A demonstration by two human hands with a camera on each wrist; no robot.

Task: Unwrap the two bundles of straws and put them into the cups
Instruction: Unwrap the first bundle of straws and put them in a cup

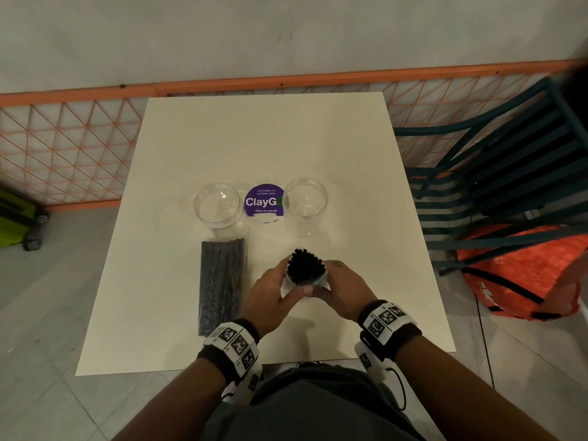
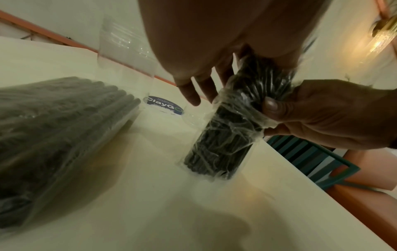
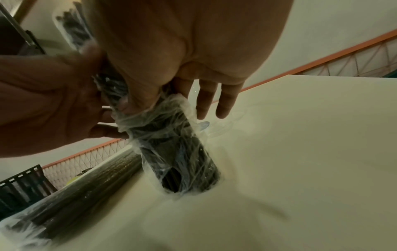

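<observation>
A bundle of black straws (image 1: 306,267) stands upright on the white table (image 1: 267,138), its bare tips poking out of a clear plastic wrap (image 2: 236,117) bunched partway down. My left hand (image 1: 270,292) and my right hand (image 1: 342,289) hold it from either side, thumbs and fingers pinching the bunched wrap (image 3: 150,117). A second wrapped bundle (image 1: 221,284) lies flat to the left. Beyond them stand two empty clear cups, one on the left (image 1: 219,205) and one on the right (image 1: 305,202).
A purple round sticker (image 1: 263,202) sits on the table between the cups. An orange mesh fence (image 1: 63,148) runs behind the table. A dark green slatted chair (image 1: 496,186) and an orange bag (image 1: 521,275) stand to the right, with a green case (image 1: 16,218) at the far left.
</observation>
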